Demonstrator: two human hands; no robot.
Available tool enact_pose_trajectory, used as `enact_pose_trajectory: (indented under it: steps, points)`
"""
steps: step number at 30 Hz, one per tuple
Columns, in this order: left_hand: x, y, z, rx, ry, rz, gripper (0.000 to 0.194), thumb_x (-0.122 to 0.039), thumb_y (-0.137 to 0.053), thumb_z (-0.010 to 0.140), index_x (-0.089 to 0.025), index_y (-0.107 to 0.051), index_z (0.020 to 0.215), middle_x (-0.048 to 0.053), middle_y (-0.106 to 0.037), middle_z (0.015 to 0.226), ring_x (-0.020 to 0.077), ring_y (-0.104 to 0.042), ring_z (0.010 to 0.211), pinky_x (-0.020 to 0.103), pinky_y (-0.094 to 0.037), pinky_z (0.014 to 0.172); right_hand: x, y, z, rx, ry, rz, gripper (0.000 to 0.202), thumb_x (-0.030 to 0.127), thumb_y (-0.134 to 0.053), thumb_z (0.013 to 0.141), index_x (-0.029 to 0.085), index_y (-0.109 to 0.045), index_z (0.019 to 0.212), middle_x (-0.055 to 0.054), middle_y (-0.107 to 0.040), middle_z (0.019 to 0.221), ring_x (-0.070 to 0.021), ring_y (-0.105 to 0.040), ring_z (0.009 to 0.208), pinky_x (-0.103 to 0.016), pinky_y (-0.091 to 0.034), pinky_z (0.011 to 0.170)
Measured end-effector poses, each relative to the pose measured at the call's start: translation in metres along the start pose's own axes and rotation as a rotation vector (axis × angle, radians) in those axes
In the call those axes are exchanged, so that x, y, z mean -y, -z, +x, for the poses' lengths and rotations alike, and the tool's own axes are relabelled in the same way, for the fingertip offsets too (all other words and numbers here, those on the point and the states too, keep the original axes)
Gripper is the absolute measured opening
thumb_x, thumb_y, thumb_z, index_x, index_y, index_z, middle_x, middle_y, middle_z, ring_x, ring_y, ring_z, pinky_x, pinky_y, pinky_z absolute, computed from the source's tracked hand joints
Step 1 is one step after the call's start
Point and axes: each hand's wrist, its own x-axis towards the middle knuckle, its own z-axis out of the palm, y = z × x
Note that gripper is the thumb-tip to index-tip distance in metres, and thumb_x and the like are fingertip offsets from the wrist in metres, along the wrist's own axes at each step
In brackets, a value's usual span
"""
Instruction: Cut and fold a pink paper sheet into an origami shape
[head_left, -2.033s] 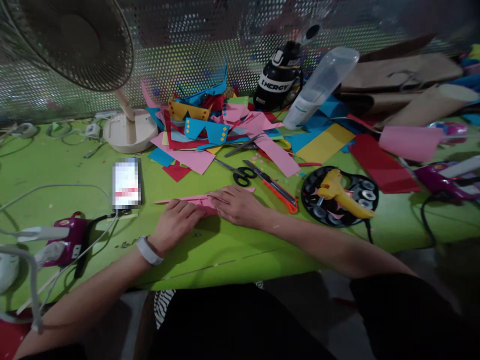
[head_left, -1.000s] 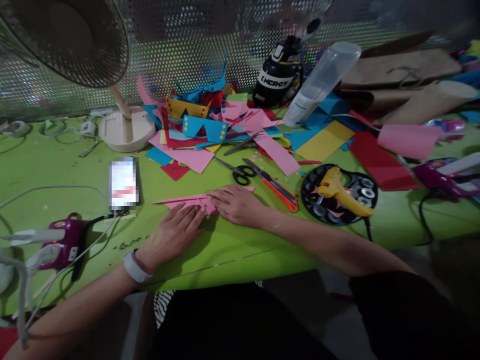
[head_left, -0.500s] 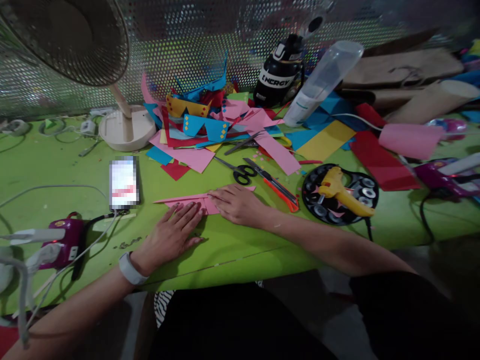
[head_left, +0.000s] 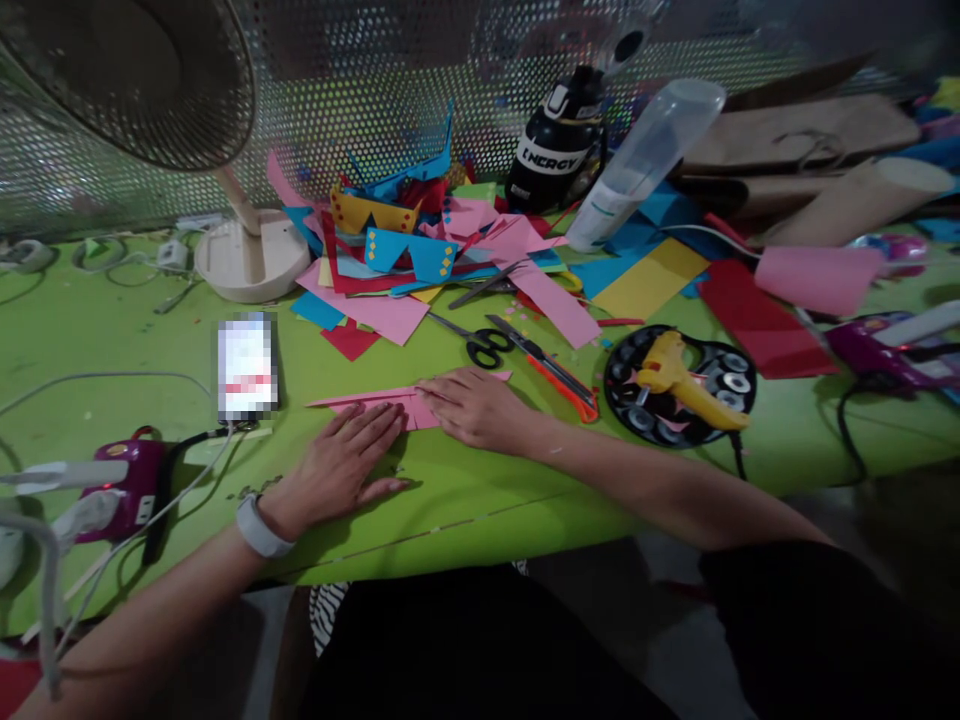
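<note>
A folded pink paper piece [head_left: 421,412] lies flat on the green table [head_left: 465,500], its narrow ends poking out at both sides. My left hand [head_left: 341,465] rests palm down on its left part, fingers stretched and slightly apart. Over the right part lies my right hand [head_left: 480,408], flat, with its fingertips near the paper's middle. Both hands press on the paper, and neither grasps it. Just beyond my right hand are black-handled scissors [head_left: 487,347] and an orange cutter knife [head_left: 559,380].
Farther back sit paper glasses [head_left: 412,257], a black bottle [head_left: 551,150] and a clear bottle [head_left: 645,165]. A yellow glue gun [head_left: 686,385] rests on a black round tray [head_left: 626,415] at right. At left are a phone [head_left: 246,368], a fan [head_left: 251,260] and a purple power strip [head_left: 135,485].
My left hand has shifted very slightly on the paper, its fingers a little closer together. My right hand and the paper look unmoved.
</note>
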Motion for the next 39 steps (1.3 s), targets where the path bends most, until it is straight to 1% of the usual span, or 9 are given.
enact_pose_trajectory:
  steps: [3,7,16,23,30,35,39]
  points:
    - [0.0015,-0.002,-0.0008,-0.002,-0.014,0.006,0.077,-0.064,-0.029,0.095,-0.016,-0.017,0.153,0.011,-0.031,0.155,0.0238,-0.028,0.143,0.04,-0.014,0.119,0.0,0.0003,-0.0001,-0.007,0.001,-0.003,0.035,0.022,-0.045,0.096,0.005,-0.06,0.123,-0.016,-0.064,0.124,-0.0266,-0.054,0.104,-0.042,-0.046,0.083]
    - [0.0035,-0.0025,-0.001,0.011,-0.04,0.0,0.075,-0.065,-0.03,0.094,-0.019,-0.023,0.152,0.01,-0.029,0.156,0.0249,-0.026,0.145,0.042,-0.013,0.12,-0.0002,0.0005,-0.0006,0.01,-0.011,0.018,0.035,0.022,-0.046,0.095,0.007,-0.059,0.124,-0.017,-0.062,0.126,-0.0268,-0.054,0.106,-0.043,-0.046,0.085]
    - [0.0047,0.0011,0.0003,0.039,-0.036,-0.042,0.075,-0.064,-0.03,0.094,-0.017,-0.021,0.152,0.011,-0.028,0.156,0.0247,-0.022,0.146,0.043,-0.015,0.12,-0.0001,0.0012,-0.0005,-0.005,-0.006,0.017,0.035,0.022,-0.047,0.095,0.006,-0.06,0.122,-0.016,-0.064,0.124,-0.027,-0.055,0.105,-0.043,-0.046,0.086]
    - [0.0056,0.0015,0.0008,0.062,-0.044,-0.024,0.072,-0.063,-0.029,0.095,-0.014,-0.031,0.149,0.012,-0.028,0.156,0.0255,-0.024,0.145,0.042,-0.014,0.12,-0.0009,0.0018,-0.0003,-0.016,0.006,-0.003,0.035,0.022,-0.047,0.094,0.005,-0.061,0.122,-0.017,-0.064,0.122,-0.0263,-0.055,0.103,-0.042,-0.046,0.085]
    - [0.0064,0.0,0.0007,0.055,-0.05,-0.011,0.071,-0.062,-0.027,0.096,-0.018,-0.026,0.151,0.01,-0.028,0.156,0.0237,-0.023,0.146,0.042,-0.012,0.12,-0.0003,0.001,-0.0009,0.0,-0.009,0.013,0.035,0.023,-0.048,0.094,0.008,-0.059,0.124,-0.015,-0.063,0.125,-0.0266,-0.054,0.106,-0.042,-0.045,0.085]
    - [0.0076,0.0008,0.0009,0.055,-0.053,-0.032,0.072,-0.062,-0.029,0.095,-0.017,-0.026,0.151,0.011,-0.028,0.156,0.0242,-0.023,0.146,0.043,-0.014,0.12,0.0,0.0021,-0.0007,-0.004,0.0,-0.008,0.035,0.022,-0.047,0.095,0.006,-0.06,0.123,-0.015,-0.063,0.125,-0.0265,-0.054,0.104,-0.042,-0.046,0.085]
    - [0.0085,0.0022,0.0013,0.049,-0.049,-0.057,0.073,-0.063,-0.029,0.095,-0.019,-0.024,0.152,0.01,-0.026,0.157,0.0245,-0.022,0.146,0.042,-0.015,0.12,0.0,0.0018,-0.0004,0.0,-0.007,0.009,0.035,0.022,-0.047,0.095,0.007,-0.06,0.123,-0.016,-0.063,0.125,-0.0267,-0.054,0.105,-0.043,-0.046,0.086]
